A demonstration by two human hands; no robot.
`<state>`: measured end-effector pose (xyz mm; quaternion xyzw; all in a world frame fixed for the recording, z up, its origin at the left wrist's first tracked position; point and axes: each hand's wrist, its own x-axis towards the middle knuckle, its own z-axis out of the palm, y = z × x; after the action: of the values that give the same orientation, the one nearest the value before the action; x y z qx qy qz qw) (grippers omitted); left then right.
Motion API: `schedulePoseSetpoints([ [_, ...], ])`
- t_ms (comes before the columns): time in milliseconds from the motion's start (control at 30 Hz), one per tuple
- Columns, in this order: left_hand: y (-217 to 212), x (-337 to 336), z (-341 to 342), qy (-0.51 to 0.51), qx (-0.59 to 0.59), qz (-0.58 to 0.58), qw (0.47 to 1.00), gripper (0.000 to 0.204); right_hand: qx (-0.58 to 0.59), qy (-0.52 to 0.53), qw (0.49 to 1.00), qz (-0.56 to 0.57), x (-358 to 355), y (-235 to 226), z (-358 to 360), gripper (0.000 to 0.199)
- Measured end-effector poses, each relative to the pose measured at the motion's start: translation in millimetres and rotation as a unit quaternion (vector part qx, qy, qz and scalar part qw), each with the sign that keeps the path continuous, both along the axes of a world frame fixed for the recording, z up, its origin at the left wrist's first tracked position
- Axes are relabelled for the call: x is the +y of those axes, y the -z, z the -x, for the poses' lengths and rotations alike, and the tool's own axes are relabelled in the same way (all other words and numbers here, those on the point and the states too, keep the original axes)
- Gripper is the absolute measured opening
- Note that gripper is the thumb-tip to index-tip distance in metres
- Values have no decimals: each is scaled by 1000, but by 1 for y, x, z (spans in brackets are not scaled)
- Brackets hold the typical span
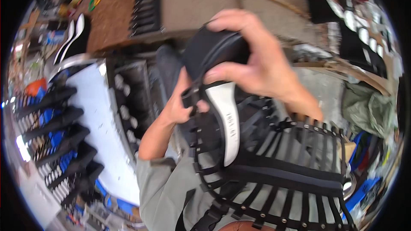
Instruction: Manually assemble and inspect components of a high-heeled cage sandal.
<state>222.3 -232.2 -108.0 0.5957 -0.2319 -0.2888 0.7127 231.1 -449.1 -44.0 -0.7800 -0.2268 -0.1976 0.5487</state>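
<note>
A tall black strappy sandal [282, 171] with a white insole [227, 124] hangs between my hands and down over my lap. My right hand [261, 55] curls over the rounded black end [216, 51] of the sandal, thumb on the near side and fingers over the far side. On the left of the sandal, beside a short strap, my left hand [175, 107] is closed around its edge; part of its fingers is hidden. The sandal's long shaft of riveted straps spreads to the lower right.
A brown workbench [192, 4] runs across the far side, bearing a wooden-handled tool [274, 0] and a black strapped piece [144, 4]. At left are a white board [100, 132] and several black strapped pieces [64, 124]. A green plastic bag [368, 107] lies right.
</note>
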Motion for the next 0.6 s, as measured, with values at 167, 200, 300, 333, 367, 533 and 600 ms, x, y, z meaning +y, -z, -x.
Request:
schedulePoseSetpoints([
  [167,40,-47,-19,16,13,68,997,81,103,-67,992,5,-2,41,-16,60],
  [200,41,-27,-25,37,23,91,995,80,142,-87,986,15,-9,40,-15,63],
  [300,-15,25,69,53,48,127,989,78,36,36,995,85,-15,22,-10,62],
  [333,41,-52,-57,59,60,141,986,77,-39,209,960,183,-35,11,-4,56],
  [367,40,-30,-41,9,65,120,991,77,-115,327,916,202,-41,19,-21,53],
  [533,67,-14,-21,-20,145,136,980,73,157,605,674,394,-186,13,-16,71],
  [600,71,-6,-33,-85,174,126,973,72,257,551,713,349,-209,15,-26,61],
])
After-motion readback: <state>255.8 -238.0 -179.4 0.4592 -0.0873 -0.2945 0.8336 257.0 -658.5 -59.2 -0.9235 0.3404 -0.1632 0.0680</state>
